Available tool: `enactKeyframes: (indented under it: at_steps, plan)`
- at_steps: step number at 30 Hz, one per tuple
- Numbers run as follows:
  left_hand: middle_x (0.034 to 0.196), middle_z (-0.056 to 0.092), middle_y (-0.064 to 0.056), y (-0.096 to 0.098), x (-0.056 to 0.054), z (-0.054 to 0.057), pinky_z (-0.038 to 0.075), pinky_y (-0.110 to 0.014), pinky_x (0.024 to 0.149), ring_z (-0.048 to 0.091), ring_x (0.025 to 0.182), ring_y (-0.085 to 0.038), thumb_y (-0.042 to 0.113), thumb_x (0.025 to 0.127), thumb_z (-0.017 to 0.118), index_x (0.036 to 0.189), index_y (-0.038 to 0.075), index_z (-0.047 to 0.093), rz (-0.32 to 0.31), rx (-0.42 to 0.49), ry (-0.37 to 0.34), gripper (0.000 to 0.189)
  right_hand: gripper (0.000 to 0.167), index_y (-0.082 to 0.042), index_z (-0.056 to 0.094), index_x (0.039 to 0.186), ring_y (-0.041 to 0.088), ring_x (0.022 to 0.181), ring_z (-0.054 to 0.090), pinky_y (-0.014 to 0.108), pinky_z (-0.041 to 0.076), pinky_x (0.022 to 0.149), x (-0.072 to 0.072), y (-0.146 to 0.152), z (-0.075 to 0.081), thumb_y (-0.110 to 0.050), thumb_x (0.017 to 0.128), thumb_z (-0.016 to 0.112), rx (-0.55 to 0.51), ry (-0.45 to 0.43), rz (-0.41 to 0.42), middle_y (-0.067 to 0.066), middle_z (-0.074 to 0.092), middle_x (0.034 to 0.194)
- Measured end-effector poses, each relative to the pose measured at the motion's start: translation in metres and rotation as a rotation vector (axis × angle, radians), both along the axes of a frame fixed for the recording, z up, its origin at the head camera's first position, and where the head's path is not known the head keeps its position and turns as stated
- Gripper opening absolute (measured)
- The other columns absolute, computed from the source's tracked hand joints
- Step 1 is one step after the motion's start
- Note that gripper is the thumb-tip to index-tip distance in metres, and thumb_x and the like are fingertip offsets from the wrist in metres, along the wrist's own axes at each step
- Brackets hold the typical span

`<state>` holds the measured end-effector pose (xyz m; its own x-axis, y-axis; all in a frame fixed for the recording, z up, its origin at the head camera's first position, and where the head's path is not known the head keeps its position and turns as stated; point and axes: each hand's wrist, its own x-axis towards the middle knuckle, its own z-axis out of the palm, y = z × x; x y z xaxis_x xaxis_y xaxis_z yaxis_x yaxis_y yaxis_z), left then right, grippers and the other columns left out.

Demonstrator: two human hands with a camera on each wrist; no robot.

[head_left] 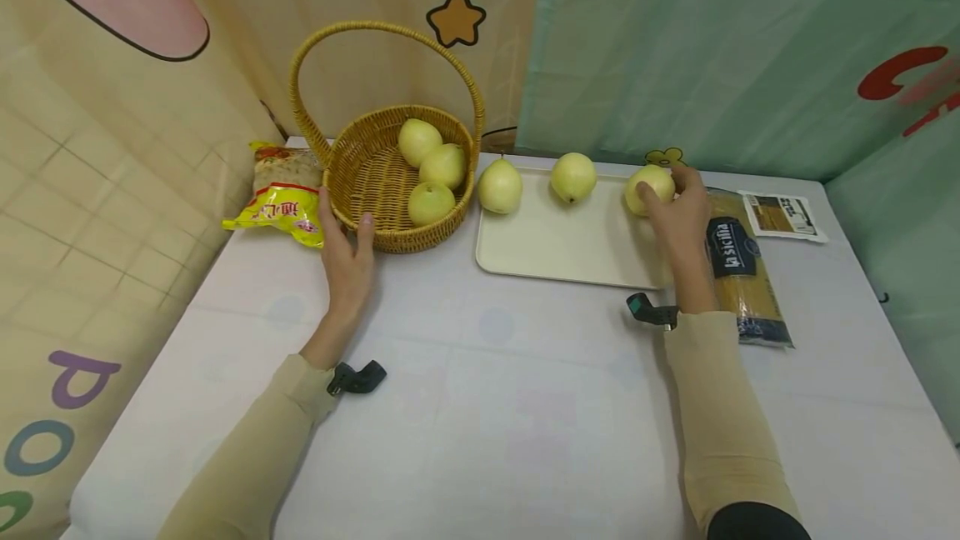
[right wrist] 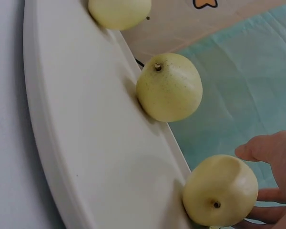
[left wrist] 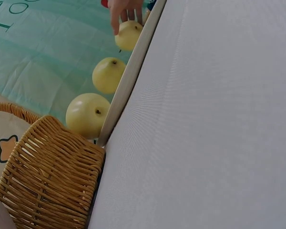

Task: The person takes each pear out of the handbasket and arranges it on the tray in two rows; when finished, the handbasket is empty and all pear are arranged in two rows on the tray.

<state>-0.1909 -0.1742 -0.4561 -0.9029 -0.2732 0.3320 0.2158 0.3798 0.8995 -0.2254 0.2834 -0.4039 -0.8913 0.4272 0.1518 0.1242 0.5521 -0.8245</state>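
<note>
My left hand [head_left: 348,269] touches the near left side of a wicker basket [head_left: 367,190] with its fingers fairly straight. Three pale yellow-green pears [head_left: 442,165] lie inside the basket, toward its right side. A white tray [head_left: 555,244] beside it carries three more pears along its far edge: a left pear [head_left: 500,187], a middle pear [head_left: 573,177] and a right pear [right wrist: 220,191]. My right hand [head_left: 682,215] is spread around the right pear, which sits on the tray. In the right wrist view the thumb stands close above that pear and the fingers reach behind it.
A yellow and red snack bag [head_left: 281,194] lies left of the basket. Right of the tray are a long pasta pack [head_left: 738,265] and a small flat packet [head_left: 783,215]. The basket's tall handle [head_left: 382,27] arches upward. Printed curtains [head_left: 712,48] hang behind the white table [head_left: 487,407].
</note>
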Motion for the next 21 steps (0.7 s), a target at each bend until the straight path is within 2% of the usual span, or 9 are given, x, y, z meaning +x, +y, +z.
enactKeyframes:
  at_steps: [5,12,17,21]
  plan:
    - [0.177,0.013,0.002,0.0,0.0,0.001,0.015,-0.028,0.13,0.014,0.161,-0.01,0.04,0.111,0.05,0.17,0.015,0.011,-0.001,-0.001,0.0,0.076,0.07,-0.003,0.047,0.155,0.032,0.146,0.048,0.046,0.039,0.121,0.001,0.001,0.007,-0.036,0.098,0.07,0.0,0.04,-0.015,0.018,0.051,0.157]
    - [0.177,0.015,-0.001,0.0,0.0,0.002,0.016,-0.029,0.13,0.016,0.161,-0.011,0.037,0.111,0.051,0.17,0.013,0.012,-0.002,0.0,0.005,0.075,0.069,-0.006,0.048,0.156,0.027,0.148,0.047,0.04,0.038,0.123,0.007,-0.003,0.024,-0.039,0.099,0.07,0.001,0.046,-0.025,0.013,0.05,0.159]
    - [0.177,0.014,-0.001,0.001,0.0,0.003,0.015,-0.028,0.13,0.016,0.161,-0.01,0.035,0.111,0.052,0.17,0.013,0.012,-0.003,0.002,0.004,0.075,0.069,-0.007,0.05,0.155,0.027,0.147,0.049,0.043,0.038,0.123,0.008,-0.01,0.032,-0.037,0.098,0.073,-0.036,0.096,0.011,0.015,0.051,0.158]
    - [0.177,0.014,0.0,0.001,0.0,0.002,0.015,-0.028,0.129,0.015,0.161,-0.01,0.035,0.111,0.052,0.17,0.014,0.012,-0.003,0.004,0.001,0.075,0.068,-0.008,0.052,0.153,0.025,0.146,0.05,0.042,0.039,0.123,0.011,-0.02,0.04,-0.038,0.096,0.075,-0.049,0.103,0.031,0.012,0.053,0.157]
